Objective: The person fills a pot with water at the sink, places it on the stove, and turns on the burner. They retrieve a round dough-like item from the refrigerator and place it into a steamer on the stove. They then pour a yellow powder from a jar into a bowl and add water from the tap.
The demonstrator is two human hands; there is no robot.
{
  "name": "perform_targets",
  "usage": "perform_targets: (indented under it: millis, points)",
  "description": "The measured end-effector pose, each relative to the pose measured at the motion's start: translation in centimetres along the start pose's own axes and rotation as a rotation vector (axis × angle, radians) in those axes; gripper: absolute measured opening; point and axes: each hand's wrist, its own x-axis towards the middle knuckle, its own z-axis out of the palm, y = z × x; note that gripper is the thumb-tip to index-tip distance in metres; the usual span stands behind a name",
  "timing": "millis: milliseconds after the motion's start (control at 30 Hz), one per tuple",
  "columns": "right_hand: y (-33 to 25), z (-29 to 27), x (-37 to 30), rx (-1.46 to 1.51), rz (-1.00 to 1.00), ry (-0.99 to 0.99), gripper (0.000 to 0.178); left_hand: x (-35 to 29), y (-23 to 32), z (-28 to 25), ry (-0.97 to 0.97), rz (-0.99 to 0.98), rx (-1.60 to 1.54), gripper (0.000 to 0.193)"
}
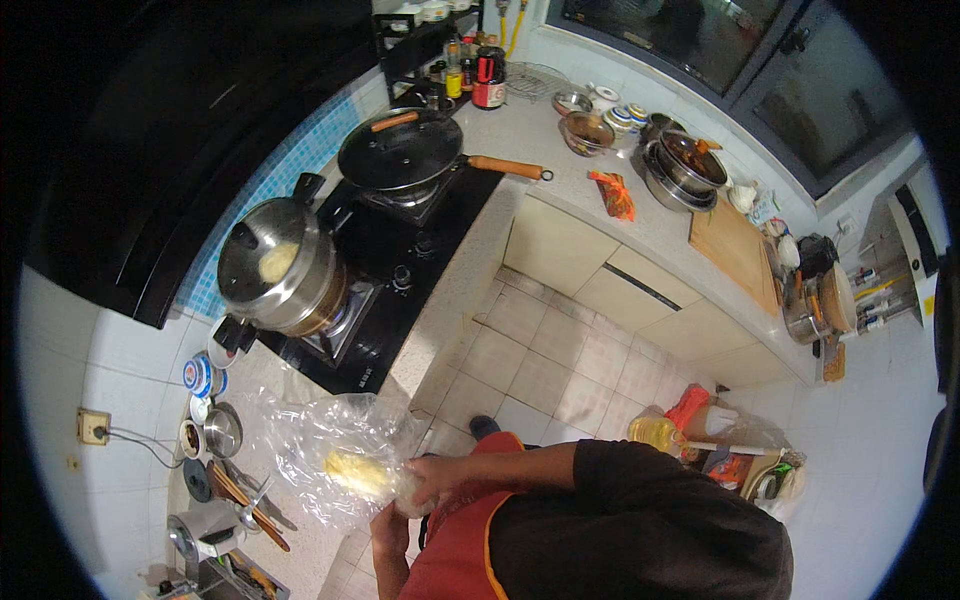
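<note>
A large clear plastic bag (290,440) spreads over the counter's near edge, with a soft pale-yellow lump (358,473) inside it. My right hand (432,478) is closed on the gathered side of the bag, close to the lump. Just below it, my left hand (390,525) grips the bag's lower edge; some of its fingers are hidden. Beyond the bag, a steel steamer pot (318,290) stands over a lit burner, tilted in this view. A similar pale-yellow piece (278,262) shows in its top.
A lidded black wok (400,155) sits on the far burner, its wooden handle (505,166) jutting over the counter. Bowls, a steel pot (222,432) and wooden chopsticks (250,510) line the left counter. A cutting board (733,258) lies on the right counter.
</note>
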Motion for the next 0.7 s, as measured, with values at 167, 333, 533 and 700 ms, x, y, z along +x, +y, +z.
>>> perform_targets:
  millis: [167,333,533,700]
  points:
    - [-1.3,-0.7,-3.4,-0.185,-0.17,0.047,0.07,-1.1,-0.5,3.8,0.095,0.044,1.612,0.037]
    - [-1.2,-1.5,-7.5,-0.105,-0.288,0.309,0.065,0.6,-2.3,5.9,-0.131,0.249,1.633,0.027]
    - [2.3,-8.7,-16.1,-0.143,0.053,0.617,0.08,4.7,-3.6,12.3,-0.308,0.063,0.487,0.08]
    - [2.3,-22.6,-31.0,-0.438,0.112,1.229,0.08,6.7,-5.7,13.8,-0.236,-0.07,0.673,0.048]
